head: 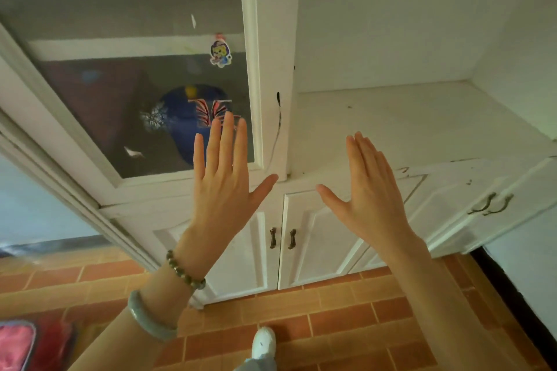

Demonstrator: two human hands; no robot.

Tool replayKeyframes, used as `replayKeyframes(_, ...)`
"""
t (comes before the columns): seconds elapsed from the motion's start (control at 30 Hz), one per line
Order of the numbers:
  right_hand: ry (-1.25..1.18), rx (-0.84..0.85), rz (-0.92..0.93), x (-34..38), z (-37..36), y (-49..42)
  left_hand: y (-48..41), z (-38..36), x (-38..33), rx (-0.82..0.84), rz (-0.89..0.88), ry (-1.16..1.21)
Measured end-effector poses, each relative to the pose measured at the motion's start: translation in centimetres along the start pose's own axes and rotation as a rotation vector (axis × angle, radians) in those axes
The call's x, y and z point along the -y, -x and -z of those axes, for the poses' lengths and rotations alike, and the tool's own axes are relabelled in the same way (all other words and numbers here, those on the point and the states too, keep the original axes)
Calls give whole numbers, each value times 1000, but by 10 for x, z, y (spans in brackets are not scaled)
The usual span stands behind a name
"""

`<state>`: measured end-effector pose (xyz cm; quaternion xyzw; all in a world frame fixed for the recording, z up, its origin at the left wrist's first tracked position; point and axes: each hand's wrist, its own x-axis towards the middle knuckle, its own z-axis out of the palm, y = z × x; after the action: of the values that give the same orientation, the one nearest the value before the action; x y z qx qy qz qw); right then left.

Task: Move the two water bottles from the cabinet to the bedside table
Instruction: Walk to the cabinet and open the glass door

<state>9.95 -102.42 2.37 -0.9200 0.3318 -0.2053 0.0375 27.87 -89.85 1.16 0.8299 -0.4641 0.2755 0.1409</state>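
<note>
I face a white cabinet point(271, 39) with an open shelf recess point(407, 123) on the right; no water bottle shows on it or anywhere in view. My left hand point(224, 184) is raised flat, fingers spread, palm away from me, in front of the glass door. My right hand point(370, 193) is raised the same way in front of the shelf's front edge. Both hands hold nothing. The bedside table is out of view.
A glass door point(135, 84) on the left shows a blue item and dark shapes behind it, with a cartoon sticker point(221, 53). Below are white doors with dark handles point(282, 238) and a drawer handle point(491, 205). Orange floor tiles point(331, 310), my white shoe point(263, 342), a pink-red object point(21, 343).
</note>
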Motion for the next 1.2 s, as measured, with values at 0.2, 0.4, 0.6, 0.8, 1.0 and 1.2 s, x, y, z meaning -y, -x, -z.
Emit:
replayKeyframes(0.2, -41, -104, 30, 17, 3, -56, -43, 9, 18, -173, -15, 23)
replayKeyframes(0.4, -85, -200, 104, 28, 12, -88, -68, 21, 24, -281, -49, 17)
replayKeyframes(0.6, -104, -276, 180, 30, 32, -110, -90, 30, 25, -342, -41, -34)
replayKeyframes(0.8, -73, -402, 248, 31, 66, -129, -124, 57, 20, -437, -46, -63)
replayKeyframes(1.0, -69, -612, 327, 38, 113, -152, -168, 98, 7, -565, -45, -73)
replayKeyframes(1.2, -61, -749, 372, 36, 167, -189, -214, 136, 2, -674, -41, -126)
